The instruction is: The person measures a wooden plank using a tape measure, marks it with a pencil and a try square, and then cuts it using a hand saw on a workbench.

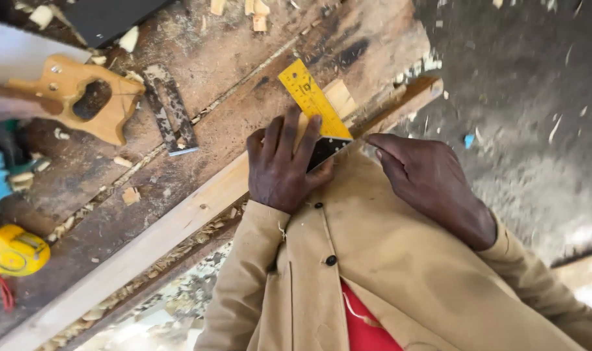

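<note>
Far left of the fingers, a yellow tape measure (13, 250) lies on the bench (198, 58), with a wooden-handled handsaw (81, 94) above it and a dark metal square (170, 109) nearer in. The left hand (284, 166) lies flat, fingers (289, 133) spread open, pressing a yellow try square (312, 104) onto a long pale wood strip (179, 221). Just right of it, the right hand (426, 179) is closed with the fingertips pinched at the square's corner; whether they grip anything cannot be told.
</note>
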